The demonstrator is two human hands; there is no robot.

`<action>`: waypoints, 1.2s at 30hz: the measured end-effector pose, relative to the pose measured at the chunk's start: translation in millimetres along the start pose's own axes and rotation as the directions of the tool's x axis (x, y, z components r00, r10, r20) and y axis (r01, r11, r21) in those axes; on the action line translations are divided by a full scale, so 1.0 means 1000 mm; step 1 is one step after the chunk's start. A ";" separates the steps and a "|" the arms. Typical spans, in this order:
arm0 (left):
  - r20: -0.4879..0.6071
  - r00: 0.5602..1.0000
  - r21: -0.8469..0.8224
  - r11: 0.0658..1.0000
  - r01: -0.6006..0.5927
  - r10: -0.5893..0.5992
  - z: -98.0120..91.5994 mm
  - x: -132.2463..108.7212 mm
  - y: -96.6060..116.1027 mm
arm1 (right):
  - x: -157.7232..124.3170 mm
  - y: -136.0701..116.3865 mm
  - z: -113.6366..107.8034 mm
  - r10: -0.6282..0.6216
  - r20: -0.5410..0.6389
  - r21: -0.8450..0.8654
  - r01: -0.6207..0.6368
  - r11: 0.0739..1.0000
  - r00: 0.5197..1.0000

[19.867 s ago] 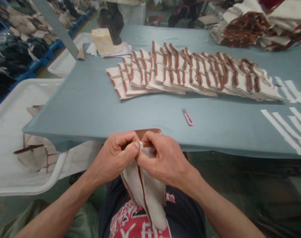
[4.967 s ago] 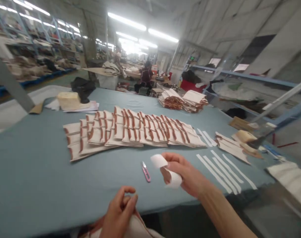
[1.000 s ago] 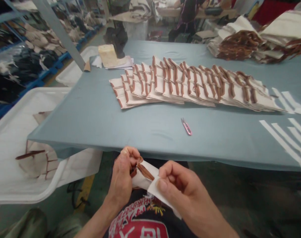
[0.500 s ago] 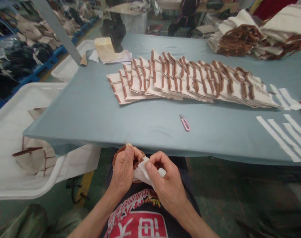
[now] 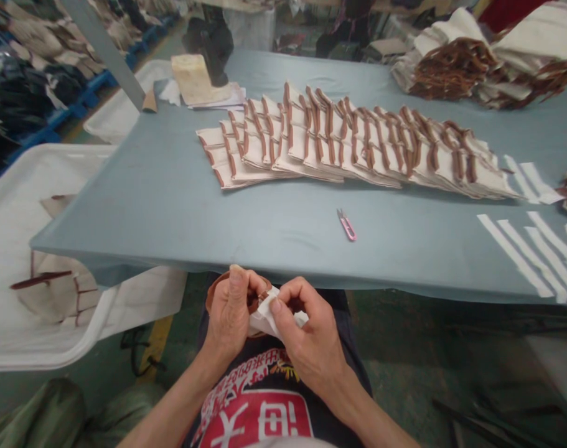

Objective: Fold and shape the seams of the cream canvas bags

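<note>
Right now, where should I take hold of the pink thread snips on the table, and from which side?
Pinch the pink handle of the thread snips from the near right: it points that way, while the metal blades point away, and the snips lie flat on the blue-grey table.

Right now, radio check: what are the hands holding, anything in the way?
Left hand, right hand pinching white fabric with brown binding. Nothing in the way.

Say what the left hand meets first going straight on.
The left hand would probably meet the front edge of the pale blue-grey table first; depth is unclear.
</note>
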State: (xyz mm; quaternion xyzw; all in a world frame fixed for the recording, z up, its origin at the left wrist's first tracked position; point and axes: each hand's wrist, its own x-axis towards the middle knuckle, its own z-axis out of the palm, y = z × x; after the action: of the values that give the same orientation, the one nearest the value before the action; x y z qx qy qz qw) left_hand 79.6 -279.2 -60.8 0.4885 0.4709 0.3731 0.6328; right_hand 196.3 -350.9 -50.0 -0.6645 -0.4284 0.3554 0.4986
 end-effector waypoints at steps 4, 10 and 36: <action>0.000 1.000 -0.045 0.999 -0.005 0.005 0.001 0.000 -0.002 | 0.000 0.001 0.001 -0.004 0.003 0.024 0.004 1.000 1.000; 0.059 0.998 -0.080 0.997 -0.007 0.012 -0.001 0.003 -0.006 | 0.002 0.003 0.002 0.049 0.032 0.102 -0.052 0.993 0.998; 0.459 0.882 0.079 0.994 0.080 -0.107 -0.025 0.008 0.019 | 0.000 0.010 0.008 -0.102 -0.165 -0.025 0.099 0.995 0.981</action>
State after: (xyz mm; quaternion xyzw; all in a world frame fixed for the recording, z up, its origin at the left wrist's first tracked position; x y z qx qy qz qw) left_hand 57.2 -260.3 -45.9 0.5580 0.3404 0.2014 0.7296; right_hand 190.9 -349.6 -61.8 -0.6735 -0.4213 0.2694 0.5443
